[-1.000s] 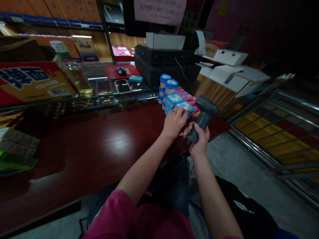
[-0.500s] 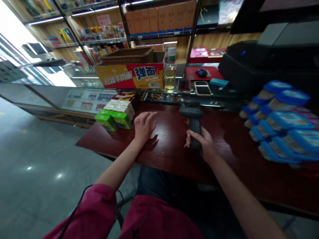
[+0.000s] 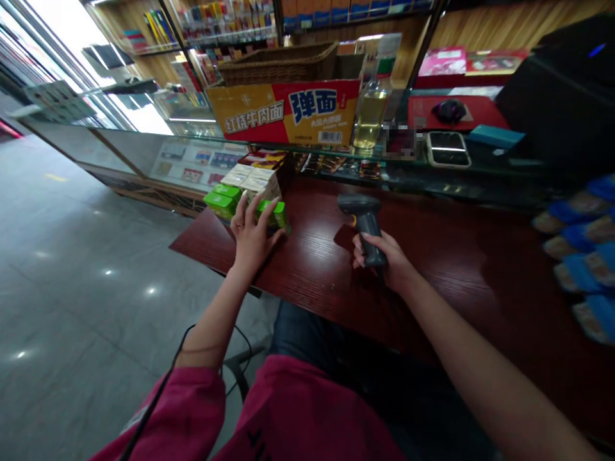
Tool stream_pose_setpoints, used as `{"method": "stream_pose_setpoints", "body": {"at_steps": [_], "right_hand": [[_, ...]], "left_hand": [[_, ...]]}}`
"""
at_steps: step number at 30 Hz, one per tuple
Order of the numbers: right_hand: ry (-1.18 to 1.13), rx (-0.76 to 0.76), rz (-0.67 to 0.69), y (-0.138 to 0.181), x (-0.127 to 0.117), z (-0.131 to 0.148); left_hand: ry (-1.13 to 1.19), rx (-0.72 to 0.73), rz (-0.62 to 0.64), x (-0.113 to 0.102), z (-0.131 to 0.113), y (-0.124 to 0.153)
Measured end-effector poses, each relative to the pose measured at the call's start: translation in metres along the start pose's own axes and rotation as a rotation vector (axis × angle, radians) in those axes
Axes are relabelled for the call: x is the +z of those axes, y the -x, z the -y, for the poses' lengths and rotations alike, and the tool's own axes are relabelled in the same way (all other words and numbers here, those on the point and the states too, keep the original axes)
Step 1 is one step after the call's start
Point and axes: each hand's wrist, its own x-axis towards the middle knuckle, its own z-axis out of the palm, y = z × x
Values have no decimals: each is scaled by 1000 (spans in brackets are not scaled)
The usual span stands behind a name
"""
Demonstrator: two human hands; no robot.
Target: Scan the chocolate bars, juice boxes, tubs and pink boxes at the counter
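My right hand (image 3: 387,255) is wrapped round the handle of a dark grey barcode scanner (image 3: 369,224), held over the brown tabletop with its head pointing away to the left. At the left, my left hand (image 3: 252,234) reaches over the near end of a green box (image 3: 276,214), fingers spread and thumb by its right side. I cannot tell whether the fingertips touch it. Another green box (image 3: 221,202) sits to the left of that hand. Behind them stand white boxes (image 3: 252,180) in a row.
A noodle carton (image 3: 288,115) with a wicker basket (image 3: 283,64) stands on the glass shelf, beside a bottle of yellowish liquid (image 3: 371,112). A phone (image 3: 448,150) and a mouse (image 3: 449,110) lie right of it. Blue-lidded tubs (image 3: 583,224) are stacked at the right of the wooden table (image 3: 432,256).
My left hand has moved left from the bare tabletop to the green boxes. The scanner stays in my right hand, slightly more tilted. The view has turned downward and left.
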Motion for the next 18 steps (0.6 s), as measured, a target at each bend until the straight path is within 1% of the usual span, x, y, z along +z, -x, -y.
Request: {"method": "stream_pose_setpoints", "body": {"at_steps": [2,3,5,7,9,10,12,14,15,16,18], "right_hand": [[-10,5,0,2,-6,4],[-15,7,3,1,-8,6],[-26,6,12,-1,-13,8],[-36,-1,14,-3,-17,11],[-45,-10,9,-5,-21,13],[-52,-15,4,-5,-24,15],[-76,-30,-15,-5,-28,18],[-106,-54,-43,-5,-32,21],[-116,-66,-56,-5,-33,23],[-123,-75,-65,-5,-33,25],[-131,-84,-65,-4,-32,27]], "left_hand": [[59,90,93,-1,-2,-1],[98,118,121,0,-3,-3],[176,130,136,6,-7,-10],[254,87,117,20,-14,-22],[412,12,83,45,-23,-38],[542,-40,69,60,-29,-46],[903,-188,63,92,-40,-64],[1262,-383,148,122,-49,-79],[1399,-470,204,134,-52,-84],[1499,-536,260,144,-54,-89],[1603,-610,335,155,-54,-95]]}}
